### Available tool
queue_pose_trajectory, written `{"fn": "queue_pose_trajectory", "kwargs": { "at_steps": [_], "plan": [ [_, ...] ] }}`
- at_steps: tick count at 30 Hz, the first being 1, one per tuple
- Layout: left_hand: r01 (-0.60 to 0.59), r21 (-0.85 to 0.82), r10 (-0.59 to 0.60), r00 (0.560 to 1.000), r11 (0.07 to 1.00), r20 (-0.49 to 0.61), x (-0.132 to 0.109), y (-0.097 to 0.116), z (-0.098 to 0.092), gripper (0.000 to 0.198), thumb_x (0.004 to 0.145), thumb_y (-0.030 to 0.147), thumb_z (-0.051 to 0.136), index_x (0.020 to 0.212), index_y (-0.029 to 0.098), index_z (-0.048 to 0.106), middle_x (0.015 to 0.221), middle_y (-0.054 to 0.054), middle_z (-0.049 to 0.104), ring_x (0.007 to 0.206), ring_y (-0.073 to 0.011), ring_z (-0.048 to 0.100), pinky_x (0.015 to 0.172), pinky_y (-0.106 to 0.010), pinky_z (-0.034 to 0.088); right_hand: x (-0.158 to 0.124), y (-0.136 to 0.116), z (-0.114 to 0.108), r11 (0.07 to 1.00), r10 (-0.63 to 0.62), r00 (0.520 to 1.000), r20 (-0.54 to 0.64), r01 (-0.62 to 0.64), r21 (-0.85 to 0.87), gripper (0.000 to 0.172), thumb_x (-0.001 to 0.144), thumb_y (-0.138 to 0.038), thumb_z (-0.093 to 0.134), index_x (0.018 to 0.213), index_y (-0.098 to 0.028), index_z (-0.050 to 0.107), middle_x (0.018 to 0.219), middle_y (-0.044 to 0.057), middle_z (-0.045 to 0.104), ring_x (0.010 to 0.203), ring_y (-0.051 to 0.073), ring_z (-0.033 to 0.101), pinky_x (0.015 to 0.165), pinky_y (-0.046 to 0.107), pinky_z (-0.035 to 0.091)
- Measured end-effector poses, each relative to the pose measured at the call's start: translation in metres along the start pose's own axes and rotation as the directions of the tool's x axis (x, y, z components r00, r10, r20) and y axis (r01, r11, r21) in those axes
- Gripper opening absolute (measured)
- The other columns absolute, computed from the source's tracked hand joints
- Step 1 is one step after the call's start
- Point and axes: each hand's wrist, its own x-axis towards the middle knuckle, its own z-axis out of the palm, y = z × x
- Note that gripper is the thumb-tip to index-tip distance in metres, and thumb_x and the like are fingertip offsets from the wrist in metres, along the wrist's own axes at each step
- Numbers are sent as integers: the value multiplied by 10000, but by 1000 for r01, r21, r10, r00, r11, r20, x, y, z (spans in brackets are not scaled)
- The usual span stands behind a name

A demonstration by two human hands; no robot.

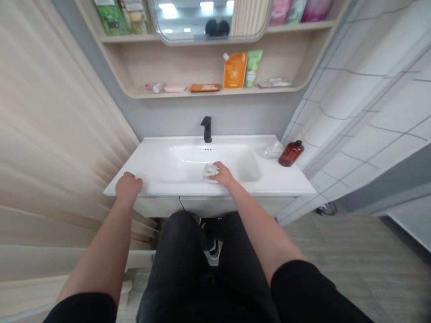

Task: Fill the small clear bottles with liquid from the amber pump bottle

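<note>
A: Taking the basin [249, 167] as a dial, with twelve at the black faucet [207, 130], see the right hand [223, 174]?

B: Yes. Stretched in from five o'clock, almost at the dial's centre, and grasping a small clear container [210, 170].

A: Held where, exactly?

B: Over the basin, slightly toward six o'clock from the middle. Can't tell whether touching the bottom.

A: Now find the left hand [128, 185].

B: Found at eight o'clock, by the front edge of the white countertop [151, 154]. Curled loosely inward; can't tell whether holding anything.

A: Spot anything near three o'clock?

B: Yes, a red-brown bottle [290, 154], just outward from a clear item [272, 151], too blurred to name.

A: Look up toward one o'clock.

B: See an orange pouch [235, 72] beside a green tube [253, 68], both standing on the shelf [175, 58].
</note>
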Motion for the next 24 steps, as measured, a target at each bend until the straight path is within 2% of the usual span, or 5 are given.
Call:
{"fn": "queue_pose_trajectory", "kwargs": {
  "at_steps": [3,6,13,19,24],
  "plan": [
    [-145,-141,144,989,979,-18,-14,31,-5,461,926,476,652,1260,169,730,1248,-183,815,1190,-367,769,1069,-476,589,0,0,0,999,-31,1000,2,31,9,709,574,-399,1012,1169,-301,640,1025,-22,735,1001,277,710,990,445,590],
    [-387,-354,416,909,852,7,-41,82,-6,447,926,535,691,1242,230,773,1229,-85,837,1032,-272,788,1021,-392,608,1,2,0,999,-45,999,13,45,12,715,568,-394,1015,1178,-297,654,1035,-16,733,994,277,702,993,446,587],
    [-599,-449,673,739,663,7,-59,188,-3,435,987,497,671,1238,193,855,1188,-115,850,997,-273,784,992,-391,599,2,1,0,996,-87,996,21,88,-35,715,568,-333,1024,1192,-286,677,1129,4,749,1022,276,705,1014,434,573],
    [-739,-250,776,620,626,113,-40,224,-12,251,933,400,729,1020,238,900,1082,-94,858,1027,-306,778,979,-402,580,-1,-2,2,993,-104,995,1,104,-59,752,588,-298,1030,1253,-260,680,1149,9,763,1045,266,718,1005,408,564],
    [-739,-266,784,598,619,166,-36,245,-5,346,799,337,892,1134,252,866,1032,-70,844,922,-282,771,899,-374,572,0,-4,2,988,-141,990,18,142,-65,747,587,-265,1045,1248,-241,699,1214,40,771,1098,282,729,1036,412,558]
  ]
}}
